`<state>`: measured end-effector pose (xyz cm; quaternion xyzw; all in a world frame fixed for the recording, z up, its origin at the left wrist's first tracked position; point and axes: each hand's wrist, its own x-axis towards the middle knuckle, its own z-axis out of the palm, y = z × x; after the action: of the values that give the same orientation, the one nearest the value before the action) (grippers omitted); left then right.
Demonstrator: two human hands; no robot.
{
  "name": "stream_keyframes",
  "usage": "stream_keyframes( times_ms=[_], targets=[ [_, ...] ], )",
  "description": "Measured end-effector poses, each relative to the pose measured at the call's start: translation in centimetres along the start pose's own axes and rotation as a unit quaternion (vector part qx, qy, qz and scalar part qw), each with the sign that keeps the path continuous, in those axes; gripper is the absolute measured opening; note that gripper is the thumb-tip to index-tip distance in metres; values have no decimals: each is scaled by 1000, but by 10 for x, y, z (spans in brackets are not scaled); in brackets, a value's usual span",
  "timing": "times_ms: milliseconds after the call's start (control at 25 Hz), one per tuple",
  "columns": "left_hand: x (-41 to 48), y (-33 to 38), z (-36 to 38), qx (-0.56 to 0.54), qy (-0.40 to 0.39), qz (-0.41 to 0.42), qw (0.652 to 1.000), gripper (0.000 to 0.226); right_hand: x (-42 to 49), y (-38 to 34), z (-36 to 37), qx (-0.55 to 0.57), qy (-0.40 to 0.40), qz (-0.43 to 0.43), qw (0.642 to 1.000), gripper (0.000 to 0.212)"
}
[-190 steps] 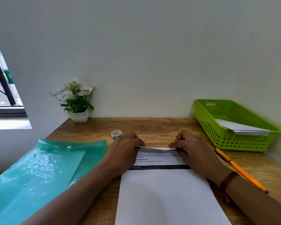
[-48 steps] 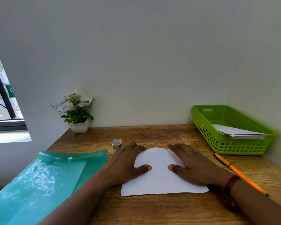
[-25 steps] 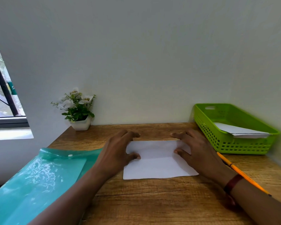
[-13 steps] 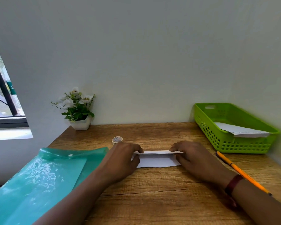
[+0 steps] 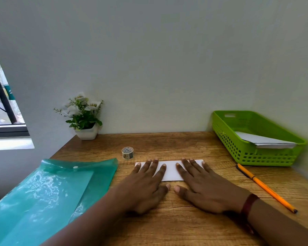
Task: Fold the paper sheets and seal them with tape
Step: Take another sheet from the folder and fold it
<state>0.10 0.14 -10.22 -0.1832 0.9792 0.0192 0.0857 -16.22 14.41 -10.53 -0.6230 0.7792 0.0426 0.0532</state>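
Head view looks down on our two hands, laid flat and side by side on the wooden tabletop (image 5: 185, 228). Our left hand (image 5: 146, 185) is spread wide, its straight fingers pressing the left half of the folded paper (image 5: 171, 170), a narrow white strip lying crosswise in front of us. Our right hand (image 5: 203, 187) is spread the same way on the right half, and neither hand grips anything. Both thumbs rest on bare wood on the near side of the strip, tips close but apart. A small tape roll (image 5: 127, 153) stands just beyond the strip's left end, not touching it. On our left lies a teal plastic folder (image 5: 52, 192), reaching past the tabletop's edge. On our right a green basket (image 5: 256, 157) holds white folded sheets (image 5: 263, 141), and an orange pencil (image 5: 265, 187) lies slantwise near it. A small potted plant (image 5: 86, 119) stands in the far left corner against the wall.
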Motion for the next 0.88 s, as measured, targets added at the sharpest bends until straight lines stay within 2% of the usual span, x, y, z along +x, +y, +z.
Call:
stream_keyframes(
  times_ms=[320, 480, 640, 880],
  targets=[
    [6, 7, 4, 12, 12, 43, 999, 63, 3, -12, 1, 19, 13, -18, 1000, 87],
    [6, 7, 4, -9, 7, -17, 1000, 69, 3, -12, 1, 36, 10, 14, 999, 84],
    [5, 7, 4, -18, -8, -72, 997, 76, 1, -6, 0, 45, 7, 49, 998, 94],
    [3, 7, 1, -20, -19, -97, 995, 78, -1, -1, -2, 61, -5, 75, 995, 99]
  ],
)
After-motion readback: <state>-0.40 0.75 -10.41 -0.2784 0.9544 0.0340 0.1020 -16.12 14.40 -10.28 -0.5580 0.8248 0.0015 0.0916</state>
